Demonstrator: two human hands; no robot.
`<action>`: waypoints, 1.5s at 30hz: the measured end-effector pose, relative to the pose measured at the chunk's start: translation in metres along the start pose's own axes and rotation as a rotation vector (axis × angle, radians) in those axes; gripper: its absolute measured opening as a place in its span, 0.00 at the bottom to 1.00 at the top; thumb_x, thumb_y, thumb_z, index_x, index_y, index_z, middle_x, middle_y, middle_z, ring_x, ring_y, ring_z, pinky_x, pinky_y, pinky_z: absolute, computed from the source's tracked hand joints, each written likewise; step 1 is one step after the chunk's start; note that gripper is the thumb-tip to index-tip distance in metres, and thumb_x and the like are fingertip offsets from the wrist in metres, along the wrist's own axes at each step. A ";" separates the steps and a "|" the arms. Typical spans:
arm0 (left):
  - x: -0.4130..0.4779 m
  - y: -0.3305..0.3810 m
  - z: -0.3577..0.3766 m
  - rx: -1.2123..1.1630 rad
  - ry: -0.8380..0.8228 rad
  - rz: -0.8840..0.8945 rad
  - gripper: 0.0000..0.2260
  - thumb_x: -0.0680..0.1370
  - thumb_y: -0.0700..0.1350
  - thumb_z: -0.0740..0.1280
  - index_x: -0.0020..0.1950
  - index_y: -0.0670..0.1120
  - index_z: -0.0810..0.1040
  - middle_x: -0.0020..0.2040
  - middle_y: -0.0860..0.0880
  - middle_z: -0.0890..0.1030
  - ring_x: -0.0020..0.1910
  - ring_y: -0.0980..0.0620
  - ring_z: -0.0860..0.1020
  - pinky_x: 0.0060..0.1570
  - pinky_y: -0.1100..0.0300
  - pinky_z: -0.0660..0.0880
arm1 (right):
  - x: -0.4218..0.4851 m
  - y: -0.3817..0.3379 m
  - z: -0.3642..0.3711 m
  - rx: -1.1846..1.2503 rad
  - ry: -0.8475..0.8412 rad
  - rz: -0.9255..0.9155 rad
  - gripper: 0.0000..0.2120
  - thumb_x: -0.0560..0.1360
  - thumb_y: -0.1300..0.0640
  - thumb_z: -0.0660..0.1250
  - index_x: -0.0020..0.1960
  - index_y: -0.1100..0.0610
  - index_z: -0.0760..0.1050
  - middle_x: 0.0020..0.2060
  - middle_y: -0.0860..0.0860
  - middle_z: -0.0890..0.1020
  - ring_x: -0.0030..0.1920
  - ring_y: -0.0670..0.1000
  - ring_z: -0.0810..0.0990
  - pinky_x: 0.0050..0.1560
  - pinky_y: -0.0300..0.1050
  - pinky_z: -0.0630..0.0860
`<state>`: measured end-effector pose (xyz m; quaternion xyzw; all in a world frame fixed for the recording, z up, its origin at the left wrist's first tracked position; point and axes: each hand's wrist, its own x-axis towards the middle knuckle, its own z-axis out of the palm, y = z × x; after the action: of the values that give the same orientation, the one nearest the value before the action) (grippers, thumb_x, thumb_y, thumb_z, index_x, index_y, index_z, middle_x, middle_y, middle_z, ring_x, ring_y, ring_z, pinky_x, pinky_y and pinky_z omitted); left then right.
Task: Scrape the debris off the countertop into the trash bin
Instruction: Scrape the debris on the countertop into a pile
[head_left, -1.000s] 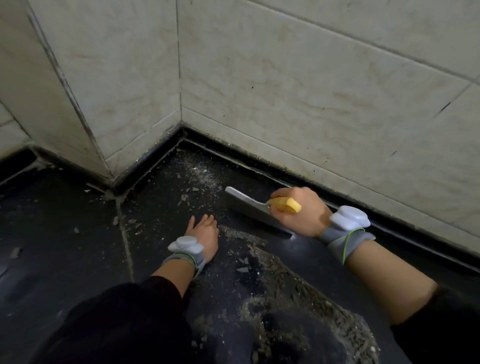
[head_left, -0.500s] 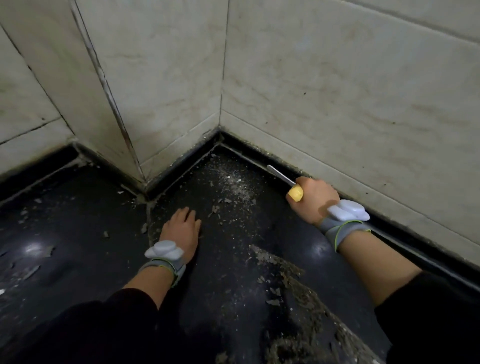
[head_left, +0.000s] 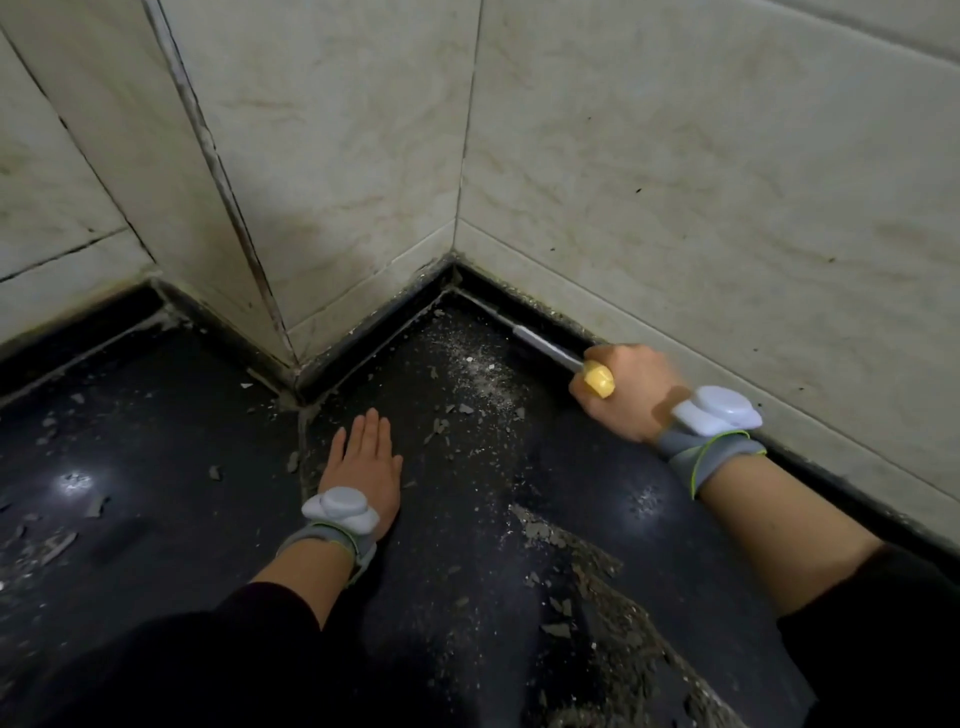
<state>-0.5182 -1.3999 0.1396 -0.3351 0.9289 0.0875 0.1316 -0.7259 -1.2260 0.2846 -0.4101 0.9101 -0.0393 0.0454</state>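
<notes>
The black countertop (head_left: 156, 441) meets tiled walls in a corner. My right hand (head_left: 631, 395) grips a scraper (head_left: 545, 345) by its yellow handle; the metal blade lies along the seam under the right wall, pointing at the corner. My left hand (head_left: 366, 465) rests flat on the counter, fingers straight, left of the scraper. Grey dust and flakes of debris (head_left: 483, 384) lie between the two hands. A band of crumbled debris (head_left: 597, 582) runs toward the lower right. No trash bin is in view.
Pale tiled walls (head_left: 675, 182) close the counter at the back and right, with a protruding wall corner (head_left: 291, 358) at the middle. More loose flakes (head_left: 52, 540) lie on the left part of the counter. Dark sleeves cover both forearms.
My right hand has carried the scraper from the open counter to the right wall seam and turned the blade edge-on. My left hand has stayed flat on the counter. The view has shifted left.
</notes>
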 end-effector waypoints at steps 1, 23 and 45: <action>0.000 0.000 -0.001 0.000 -0.009 0.004 0.25 0.84 0.49 0.42 0.78 0.41 0.40 0.79 0.44 0.40 0.78 0.48 0.42 0.75 0.54 0.40 | 0.006 -0.001 0.005 -0.013 0.007 0.018 0.11 0.74 0.48 0.63 0.46 0.56 0.75 0.45 0.58 0.82 0.47 0.63 0.80 0.42 0.48 0.73; 0.005 -0.003 -0.002 -0.009 -0.071 0.010 0.25 0.85 0.49 0.43 0.78 0.41 0.38 0.78 0.44 0.38 0.78 0.47 0.40 0.76 0.55 0.41 | 0.059 -0.055 0.025 -0.021 0.010 0.025 0.10 0.74 0.51 0.63 0.45 0.58 0.72 0.46 0.59 0.81 0.46 0.63 0.80 0.39 0.46 0.69; 0.003 -0.004 0.002 -0.060 -0.044 0.013 0.25 0.85 0.49 0.43 0.78 0.42 0.37 0.78 0.45 0.37 0.78 0.48 0.39 0.76 0.55 0.41 | 0.089 -0.077 0.029 0.032 -0.005 -0.023 0.13 0.75 0.50 0.64 0.47 0.61 0.75 0.45 0.62 0.81 0.45 0.64 0.80 0.39 0.48 0.71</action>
<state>-0.5174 -1.4042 0.1369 -0.3308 0.9248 0.1236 0.1414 -0.7244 -1.3447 0.2594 -0.4200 0.9044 -0.0532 0.0536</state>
